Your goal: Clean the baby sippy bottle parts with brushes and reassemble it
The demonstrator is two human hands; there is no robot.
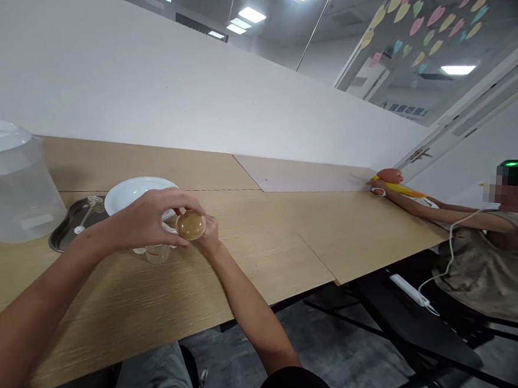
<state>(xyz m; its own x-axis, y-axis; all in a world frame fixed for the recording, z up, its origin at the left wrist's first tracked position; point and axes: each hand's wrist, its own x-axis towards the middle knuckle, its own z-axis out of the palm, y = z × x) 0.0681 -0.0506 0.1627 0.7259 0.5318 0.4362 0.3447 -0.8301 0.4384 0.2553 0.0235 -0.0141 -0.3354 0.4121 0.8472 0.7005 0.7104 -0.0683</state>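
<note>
1. A small round clear vessel [190, 225] with amber-brown contents is held over the wooden tabletop [245, 264], left of centre in the frame. Its round face is tilted up toward the camera, perhaps so that the contents can be seen.
2. The left hand [146, 218] is curved over it from the left, with the fingers [174, 198] pressed together and their tips at the vessel's upper edge. The thumb's position cannot be told.
3. The right hand [209, 236] is closed against the vessel's right side, its fingers partly hidden. The vessel appears to be steadied between both hands.
4. Just below the hands, a small clear cup [157, 253] with red marks stands upright, within easy reach.
5. Further left, a white plate [139, 193], a metal tray [67, 234] and a large translucent tub [11, 182] are set back along the table.
6. At the right edge, a co-worker's hand [378, 186] rests on a yellow object [401, 190].
</note>
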